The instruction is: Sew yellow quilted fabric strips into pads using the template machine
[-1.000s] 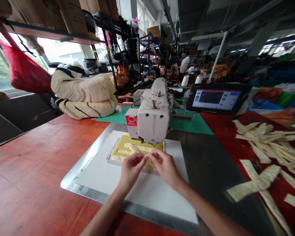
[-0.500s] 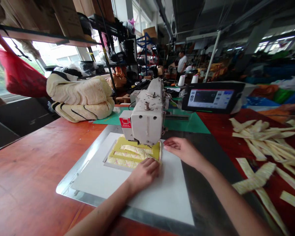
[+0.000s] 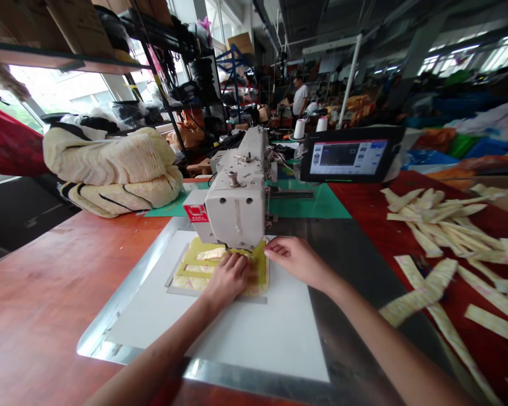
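Note:
A pale yellow quilted fabric piece [image 3: 190, 280] lies under a yellow-green slotted template [image 3: 260, 270], below the head of a white sewing machine [image 3: 236, 211]. Across the template's upper slot runs a narrow fabric strip [image 3: 210, 254]. My left hand [image 3: 228, 277] is on top of it, fingers bent and closed on the strip, hiding its right part. At the template's upper right edge, my right hand [image 3: 291, 258] has its fingers curled and thumb close to them. Whatever is between those fingertips is hidden.
A white sheet [image 3: 279, 338] covers part of the metal plate [image 3: 342, 265]. Loose fabric strips [image 3: 440, 225] are heaped at the right, beside a control screen [image 3: 351, 155]. Stacked quilted pieces [image 3: 114, 163] stand at the left. A person [image 3: 300, 97] is in the far background.
My left hand has moved left and up, from the template's lower right onto its middle. My right hand remains by the right edge. The whole view has shifted slightly.

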Motion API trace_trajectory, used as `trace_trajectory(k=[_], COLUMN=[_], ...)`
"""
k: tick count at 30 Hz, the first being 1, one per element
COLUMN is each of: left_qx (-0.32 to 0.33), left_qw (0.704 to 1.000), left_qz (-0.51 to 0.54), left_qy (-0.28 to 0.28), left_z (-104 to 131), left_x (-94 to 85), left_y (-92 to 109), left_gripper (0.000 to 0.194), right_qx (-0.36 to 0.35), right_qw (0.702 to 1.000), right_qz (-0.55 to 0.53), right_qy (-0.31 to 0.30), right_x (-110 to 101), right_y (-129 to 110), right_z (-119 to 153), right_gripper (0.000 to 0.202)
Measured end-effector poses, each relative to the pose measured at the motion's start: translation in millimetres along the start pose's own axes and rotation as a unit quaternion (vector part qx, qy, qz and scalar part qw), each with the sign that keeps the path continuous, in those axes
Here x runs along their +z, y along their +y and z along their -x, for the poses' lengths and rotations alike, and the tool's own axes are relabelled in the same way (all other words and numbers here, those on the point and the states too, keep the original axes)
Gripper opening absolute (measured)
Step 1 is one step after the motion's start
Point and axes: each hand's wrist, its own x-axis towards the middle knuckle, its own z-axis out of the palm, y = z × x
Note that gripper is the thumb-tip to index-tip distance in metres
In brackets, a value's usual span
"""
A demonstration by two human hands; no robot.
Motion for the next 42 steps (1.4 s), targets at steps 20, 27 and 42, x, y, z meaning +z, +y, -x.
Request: trace_trajectory(k=[20, 27, 42], left_qx=[0.054, 0.052, -0.159], left_qw=[0.996, 0.990, 0.921], left_qz=[0.011, 0.040, 0.356], left_qy=[-0.067, -0.129, -0.010], left_z=[-6, -11, 5], left_x=[3.3, 3.9, 11.4], left_y=[-9, -8, -12], left_gripper=[0.024, 0.015, 0.031], right_qx=[0.018, 0.013, -0.175], right_qw=[0.999, 0.994, 0.881], right_qz=[0.031, 0.105, 0.440], right_qy=[-0.015, -0.011, -0.031], right_x=[6, 9, 50], right_y=[-5, -2, 41], right_z=[3, 5, 15], right_gripper=[0.027, 0.023, 0.022])
